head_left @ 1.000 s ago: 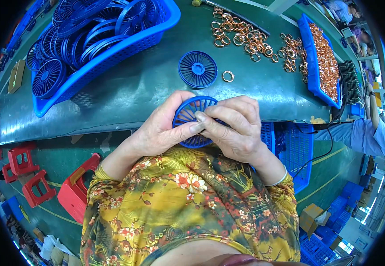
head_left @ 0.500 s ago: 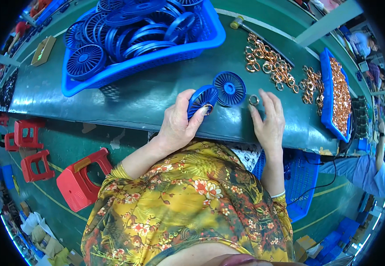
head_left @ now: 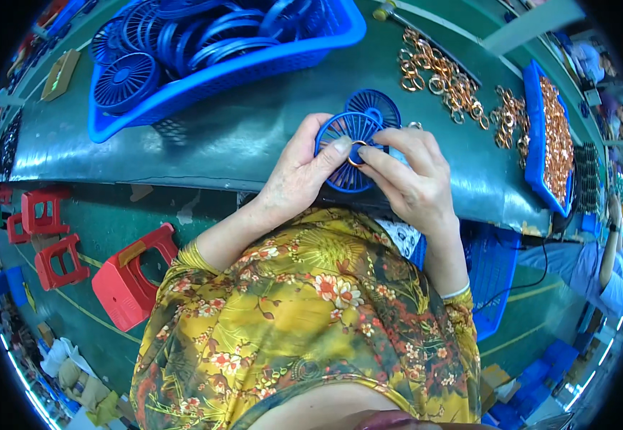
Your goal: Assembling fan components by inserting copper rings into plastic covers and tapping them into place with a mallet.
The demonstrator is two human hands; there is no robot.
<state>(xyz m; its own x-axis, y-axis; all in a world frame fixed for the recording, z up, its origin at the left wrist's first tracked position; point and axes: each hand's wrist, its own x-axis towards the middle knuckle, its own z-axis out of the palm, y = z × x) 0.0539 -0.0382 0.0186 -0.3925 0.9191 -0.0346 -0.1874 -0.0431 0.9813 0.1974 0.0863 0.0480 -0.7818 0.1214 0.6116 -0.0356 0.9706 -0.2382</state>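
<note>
A round blue fan grille (head_left: 341, 177) with radial ribs is gripped at its left side by my left hand (head_left: 295, 166). The thumb lies across its face and reaches the centre. At that centre sits a copper-coloured ring (head_left: 354, 163), pinched by the thumb and fingers of my right hand (head_left: 420, 174). Whether the ring is seated on the hub, I cannot tell. Behind them a second blue grille (head_left: 381, 102) lies on the green table (head_left: 240, 143), partly covered by my right hand and the held grille. Another ring (head_left: 415, 125) shows just past my right knuckles.
A large blue basket (head_left: 204, 89) full of grilles stands at the far left. Loose copper rings (head_left: 437, 82) lie in piles at the right, beside a hammer-like tool (head_left: 385, 10). A blue tray (head_left: 533, 161) of small copper pieces stands farther right. Red stools (head_left: 128, 287) are at lower left.
My right hand has moved left from beside the loose ring onto the held grille and now pinches the ring there. The grille has turned to face me more.
</note>
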